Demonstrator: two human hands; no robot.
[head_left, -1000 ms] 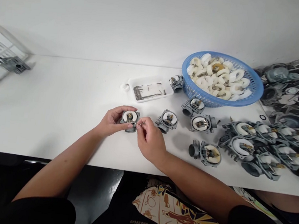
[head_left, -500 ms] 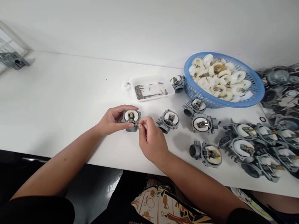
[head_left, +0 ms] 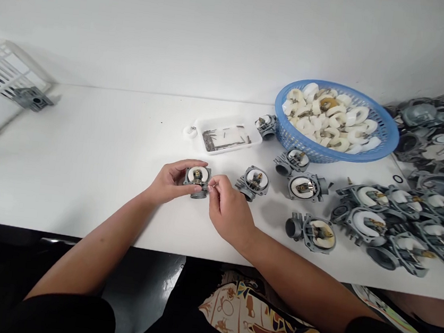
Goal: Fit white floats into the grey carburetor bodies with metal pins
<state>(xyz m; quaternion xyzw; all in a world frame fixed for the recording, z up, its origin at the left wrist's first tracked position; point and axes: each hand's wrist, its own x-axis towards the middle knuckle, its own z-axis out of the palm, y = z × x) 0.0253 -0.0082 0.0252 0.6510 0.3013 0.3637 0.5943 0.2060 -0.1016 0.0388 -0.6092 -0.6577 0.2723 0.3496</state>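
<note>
My left hand (head_left: 170, 182) grips a small grey carburetor body (head_left: 197, 180) with a white float on top, holding it just above the white table (head_left: 86, 162). My right hand (head_left: 228, 210) is pinched on a thin metal pin (head_left: 209, 186) at the body's right side. Several more carburetor bodies lie to the right, the nearest (head_left: 253, 182) a hand's width away.
A shallow white tray (head_left: 227, 135) of metal pins sits behind my hands. A blue basket (head_left: 333, 120) holds white floats. A pile of grey carburetor parts (head_left: 425, 173) fills the right end. A white crate (head_left: 2, 83) with one grey part stands far left.
My hands and the held body stay almost still. The fingers of my right hand have closed in slightly at the body's side. The view has shifted a little.
</note>
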